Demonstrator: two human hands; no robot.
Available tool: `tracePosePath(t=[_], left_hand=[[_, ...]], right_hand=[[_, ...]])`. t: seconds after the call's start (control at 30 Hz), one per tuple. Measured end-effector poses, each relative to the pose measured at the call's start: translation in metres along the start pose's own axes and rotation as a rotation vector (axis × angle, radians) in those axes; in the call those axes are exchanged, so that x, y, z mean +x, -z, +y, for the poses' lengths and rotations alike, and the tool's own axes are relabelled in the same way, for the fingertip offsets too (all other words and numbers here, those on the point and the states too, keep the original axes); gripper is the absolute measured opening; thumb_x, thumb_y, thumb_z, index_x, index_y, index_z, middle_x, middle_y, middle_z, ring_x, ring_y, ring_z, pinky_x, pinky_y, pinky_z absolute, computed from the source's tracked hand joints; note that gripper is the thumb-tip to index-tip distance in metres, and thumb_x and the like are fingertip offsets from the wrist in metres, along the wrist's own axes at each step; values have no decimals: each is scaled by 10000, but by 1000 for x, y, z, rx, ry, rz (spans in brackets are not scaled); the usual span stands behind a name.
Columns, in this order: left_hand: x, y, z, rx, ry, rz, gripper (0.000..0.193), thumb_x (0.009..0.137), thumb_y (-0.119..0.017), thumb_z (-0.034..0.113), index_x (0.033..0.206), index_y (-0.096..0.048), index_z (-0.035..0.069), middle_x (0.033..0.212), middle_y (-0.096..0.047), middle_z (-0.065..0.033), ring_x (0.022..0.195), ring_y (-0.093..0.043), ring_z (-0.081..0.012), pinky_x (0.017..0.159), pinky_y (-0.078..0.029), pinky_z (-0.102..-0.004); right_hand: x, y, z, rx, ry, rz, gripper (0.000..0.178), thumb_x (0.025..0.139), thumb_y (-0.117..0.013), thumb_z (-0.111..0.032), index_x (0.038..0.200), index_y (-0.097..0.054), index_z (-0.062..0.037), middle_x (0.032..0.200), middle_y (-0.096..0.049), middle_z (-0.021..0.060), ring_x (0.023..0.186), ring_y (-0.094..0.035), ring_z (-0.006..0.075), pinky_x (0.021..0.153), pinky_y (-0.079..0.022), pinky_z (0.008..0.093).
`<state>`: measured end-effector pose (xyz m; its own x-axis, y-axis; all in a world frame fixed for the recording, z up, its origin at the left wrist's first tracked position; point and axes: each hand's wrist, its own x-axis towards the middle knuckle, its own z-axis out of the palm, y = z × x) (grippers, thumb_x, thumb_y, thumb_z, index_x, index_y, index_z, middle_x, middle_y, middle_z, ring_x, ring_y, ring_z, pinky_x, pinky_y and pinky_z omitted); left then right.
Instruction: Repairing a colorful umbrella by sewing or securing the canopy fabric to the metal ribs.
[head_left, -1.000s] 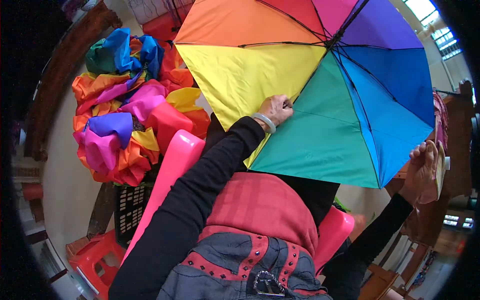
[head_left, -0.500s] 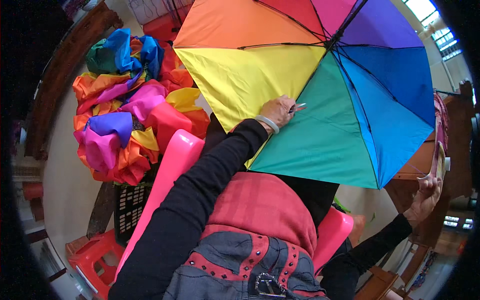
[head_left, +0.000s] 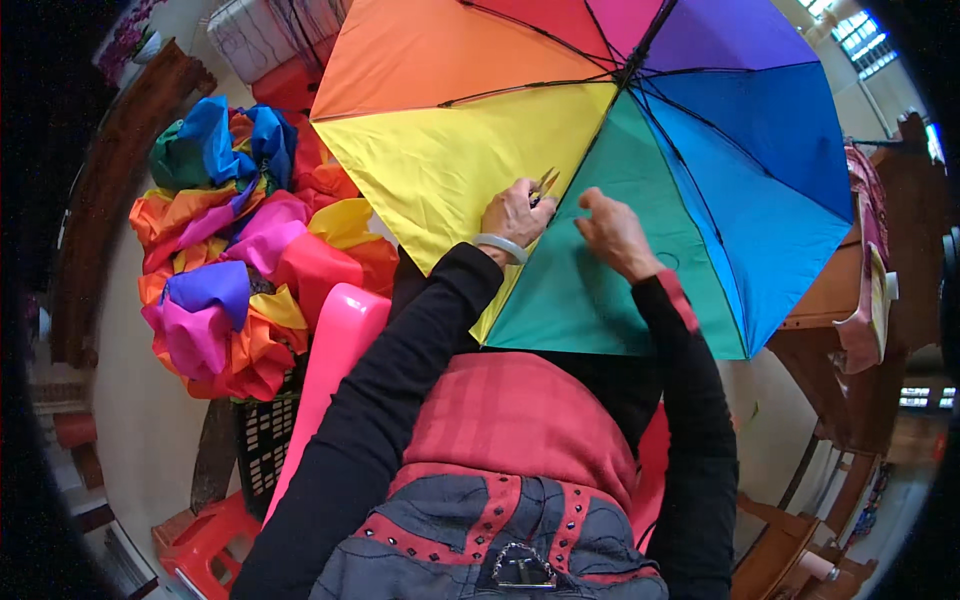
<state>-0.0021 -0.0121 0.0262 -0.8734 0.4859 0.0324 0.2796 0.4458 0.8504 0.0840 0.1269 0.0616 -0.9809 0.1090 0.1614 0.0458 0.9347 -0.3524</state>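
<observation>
Umbrella (head_left: pixel 620 170) open over lap; left hand (head_left: pixel 515 212) grips scissors (head_left: pixel 545 185), right hand (head_left: pixel 615 232) loose on canopy; fabric heap (head_left: pixel 240 270) left.

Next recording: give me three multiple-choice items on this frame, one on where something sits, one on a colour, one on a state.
1. Where does the heap of loose coloured fabric lie?
A. to the person's left, over a black crate
B. on top of the open umbrella
C. on the wooden furniture at the right

2. Which two umbrella panels meet where the hands work?
A. red and purple
B. yellow and green
C. orange and blue

3. What is the state of the umbrella?
A. folded shut
B. open, canopy spread
C. bare ribs only

Answers: 1 A, the fabric heap sits left of the arms above the black crate. 2 B, the left hand, with a small pointed tool at its fingertips, and the right hand rest at the yellow-green seam. 3 B, the umbrella shows its panels stretched on the ribs.
</observation>
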Motion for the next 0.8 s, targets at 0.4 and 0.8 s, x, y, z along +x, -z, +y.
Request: tracePosePath(t=[0.4,0.8], left_hand=[[1,2,-6,-86,-17,100,311,693,-522,280,830,-547,2,728,-576,-217,703,-567,-349,637,-451,-393],[-5,12,8,86,-44,57,394,713,-545,376,858,-563,10,736,-578,-203,706,-572,-325,616,-449,-374]], right_hand=[[-4,7,14,-155,-173,22,192,661,-581,-157,794,-534,-29,720,-557,196,691,-542,348,615,-431,426],[6,-52,-8,20,-241,54,146,687,-531,-169,746,-547,-37,688,-557,176,679,-542,335,601,-428,401]])
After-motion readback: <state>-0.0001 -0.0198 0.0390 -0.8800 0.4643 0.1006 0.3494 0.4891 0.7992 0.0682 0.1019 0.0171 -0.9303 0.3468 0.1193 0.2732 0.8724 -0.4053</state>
